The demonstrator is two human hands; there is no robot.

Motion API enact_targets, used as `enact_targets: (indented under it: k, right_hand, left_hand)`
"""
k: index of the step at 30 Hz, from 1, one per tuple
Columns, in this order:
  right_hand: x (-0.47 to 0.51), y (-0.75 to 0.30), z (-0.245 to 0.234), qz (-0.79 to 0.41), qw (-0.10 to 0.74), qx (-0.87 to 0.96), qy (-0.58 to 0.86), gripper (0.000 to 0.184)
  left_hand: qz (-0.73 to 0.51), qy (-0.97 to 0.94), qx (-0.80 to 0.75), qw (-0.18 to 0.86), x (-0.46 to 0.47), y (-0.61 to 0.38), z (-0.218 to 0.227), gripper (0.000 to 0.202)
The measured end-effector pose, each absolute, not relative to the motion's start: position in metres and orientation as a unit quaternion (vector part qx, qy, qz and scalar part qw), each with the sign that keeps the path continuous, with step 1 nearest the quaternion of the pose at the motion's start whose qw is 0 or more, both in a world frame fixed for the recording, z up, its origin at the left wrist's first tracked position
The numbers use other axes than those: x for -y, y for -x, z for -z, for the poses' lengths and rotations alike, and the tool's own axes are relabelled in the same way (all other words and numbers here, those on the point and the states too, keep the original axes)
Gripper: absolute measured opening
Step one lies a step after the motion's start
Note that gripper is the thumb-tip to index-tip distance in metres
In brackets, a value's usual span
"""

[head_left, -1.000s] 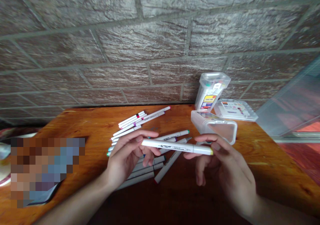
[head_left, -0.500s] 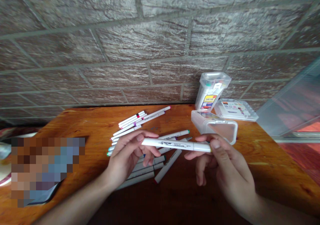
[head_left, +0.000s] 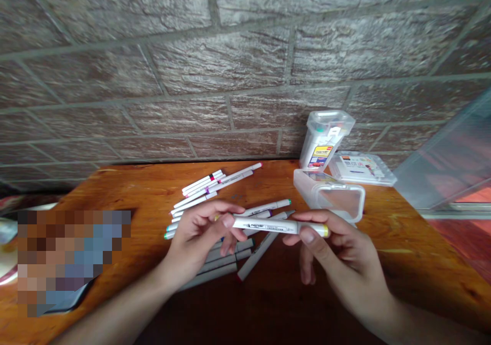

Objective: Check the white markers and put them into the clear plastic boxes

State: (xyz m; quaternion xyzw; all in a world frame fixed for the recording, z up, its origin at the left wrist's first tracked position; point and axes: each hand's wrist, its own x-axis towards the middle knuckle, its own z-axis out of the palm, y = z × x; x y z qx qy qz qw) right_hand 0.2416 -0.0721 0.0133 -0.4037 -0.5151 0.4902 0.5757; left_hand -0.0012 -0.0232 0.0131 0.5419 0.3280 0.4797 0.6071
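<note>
A white marker [head_left: 270,225] with yellow ends is held level above the table, its printed label facing me. My left hand [head_left: 203,232] pinches its left end between thumb and fingers. The right end, where a yellow tip shows, is gripped by my right hand [head_left: 341,253] with the thumb on top. Below and behind them lie several loose white markers, among them a green-ended marker [head_left: 274,207] and a red-ended marker [head_left: 257,258]. Another bunch of markers [head_left: 218,181] lies farther back, left of centre. My hands partly cover the nearer markers.
Against the brick wall [head_left: 230,115] stands a clear marker case [head_left: 322,143] with markers inside. An open clear plastic case [head_left: 307,186] lies in front of it, and a flat clear box [head_left: 362,168] sits to its right. At the left, a pixelated patch covers part of a dark flat object [head_left: 69,301].
The marker has turned about its length and shifted slightly right. My right thumb has moved inward along it, baring the yellow end, and my left thumb now lies farther over the left end.
</note>
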Motion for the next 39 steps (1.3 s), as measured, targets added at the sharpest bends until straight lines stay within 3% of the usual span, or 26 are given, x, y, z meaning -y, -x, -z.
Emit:
enact_targets:
  k: [15, 28, 39]
  right_hand:
    - [0.0723, -0.2423, -0.0134, -0.492, 0.559, 0.524, 0.414, 0.016]
    - [0.0715, -0.2425, -0.0117, -0.486, 0.564, 0.528, 0.409, 0.018]
    - [0.0700, -0.2433, -0.0111, -0.552, 0.570, 0.475, 0.380, 0.021]
  left_hand:
    - [-0.474, -0.578, -0.331, 0.575, 0.0271, -0.0021, -0.0199, 0.010]
    - [-0.457, -0.572, -0.344, 0.587, 0.0269, -0.0015, -0.0189, 0.012]
    - [-0.459, -0.573, -0.306, 0.606, 0.0248, 0.0015, -0.0124, 0.022]
